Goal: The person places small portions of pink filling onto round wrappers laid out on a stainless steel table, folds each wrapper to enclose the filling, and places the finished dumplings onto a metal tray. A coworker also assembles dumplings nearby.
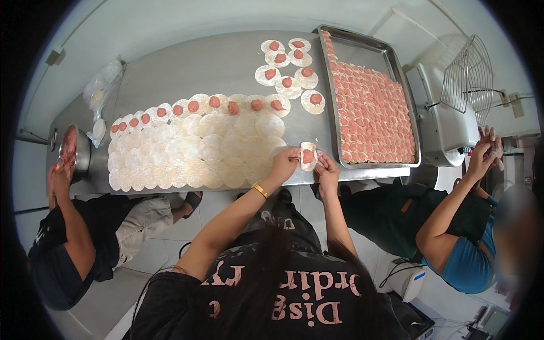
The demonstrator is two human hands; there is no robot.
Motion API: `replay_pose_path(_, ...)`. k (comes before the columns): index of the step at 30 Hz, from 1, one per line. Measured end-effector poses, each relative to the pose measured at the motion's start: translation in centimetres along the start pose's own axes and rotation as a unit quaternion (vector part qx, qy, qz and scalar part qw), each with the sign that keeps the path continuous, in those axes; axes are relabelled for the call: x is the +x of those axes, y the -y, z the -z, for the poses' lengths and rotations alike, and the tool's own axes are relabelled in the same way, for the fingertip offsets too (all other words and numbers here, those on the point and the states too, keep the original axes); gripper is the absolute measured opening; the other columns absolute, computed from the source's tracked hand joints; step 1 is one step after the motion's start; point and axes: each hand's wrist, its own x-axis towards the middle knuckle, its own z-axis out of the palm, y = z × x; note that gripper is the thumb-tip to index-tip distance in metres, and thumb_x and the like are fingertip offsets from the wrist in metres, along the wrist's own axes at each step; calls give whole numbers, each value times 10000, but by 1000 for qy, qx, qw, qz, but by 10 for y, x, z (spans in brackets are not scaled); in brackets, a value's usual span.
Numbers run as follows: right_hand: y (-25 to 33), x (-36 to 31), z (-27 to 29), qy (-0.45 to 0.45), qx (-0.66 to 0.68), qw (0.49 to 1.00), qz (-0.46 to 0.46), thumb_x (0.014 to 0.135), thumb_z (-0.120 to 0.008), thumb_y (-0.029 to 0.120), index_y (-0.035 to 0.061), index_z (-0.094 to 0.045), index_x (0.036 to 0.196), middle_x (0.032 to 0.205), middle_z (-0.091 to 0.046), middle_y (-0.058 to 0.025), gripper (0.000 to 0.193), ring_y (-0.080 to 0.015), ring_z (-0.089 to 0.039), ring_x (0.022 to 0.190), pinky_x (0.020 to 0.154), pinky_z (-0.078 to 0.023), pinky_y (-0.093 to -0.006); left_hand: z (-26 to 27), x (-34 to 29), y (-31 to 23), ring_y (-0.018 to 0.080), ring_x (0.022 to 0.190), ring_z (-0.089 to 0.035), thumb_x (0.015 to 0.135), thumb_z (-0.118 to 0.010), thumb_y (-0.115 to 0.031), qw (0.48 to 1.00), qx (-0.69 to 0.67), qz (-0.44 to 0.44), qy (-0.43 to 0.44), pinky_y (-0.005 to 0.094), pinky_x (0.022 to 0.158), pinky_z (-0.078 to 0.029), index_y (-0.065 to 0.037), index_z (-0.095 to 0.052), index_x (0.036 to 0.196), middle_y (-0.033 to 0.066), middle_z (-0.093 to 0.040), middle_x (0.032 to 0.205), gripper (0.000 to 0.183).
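Over the table's front edge, a round dumpling wrapper point(309, 148) with pink meat filling is held from both sides. My left hand point(288, 162) pinches its left edge, and my right hand point(327, 170) grips its right edge. The wrapper's sides are curled up, with the filling showing in the middle. Left of my hands lie overlapping rows of flat wrappers point(195, 144), the far row dotted with meat portions point(214, 102). Several separate wrappers with meat point(287, 83) lie beyond my hands. To the right, a metal tray point(334, 113) is mostly filled with rows of dumplings point(374, 116).
A co-worker at the left has a hand point(58, 181) at a metal bowl point(83, 153) of meat. Another at the right has raised hands point(483, 152) near a white machine point(447, 124) with a wire guard point(470, 73). A plastic bag point(103, 85) lies on the steel table point(187, 62).
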Motion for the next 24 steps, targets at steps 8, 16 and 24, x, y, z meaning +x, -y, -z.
replay_pose_path(8,-4,6,6,42,-68,997,17,787,-572,-128,-27,-608,1102,985,-655,-61,333,-116,-610,908,797,-476,-233,2,-8,-21,98,822,-610,771,-654,17,998,57,-20,10,253,711,-493,2,-636,1049,70,-667,926,279)
replay_pose_path(16,21,-12,2,78,-66,995,7,776,-614,-94,-21,-613,1079,955,-661,-46,311,-96,-604,853,755,-463,-212,1,-17,-31,123,839,-609,800,-671,3,994,-101,-34,11,239,740,-491,-25,-602,979,47,-629,900,194)
replay_pose_path(24,25,-8,13,101,-151,983,40,744,-629,-116,-7,-624,1106,917,-624,-19,378,-92,-589,853,780,-480,-218,9,-24,-34,134,904,-608,783,-679,36,989,-121,51,66,269,783,-516,-2,-594,1001,57,-618,988,238)
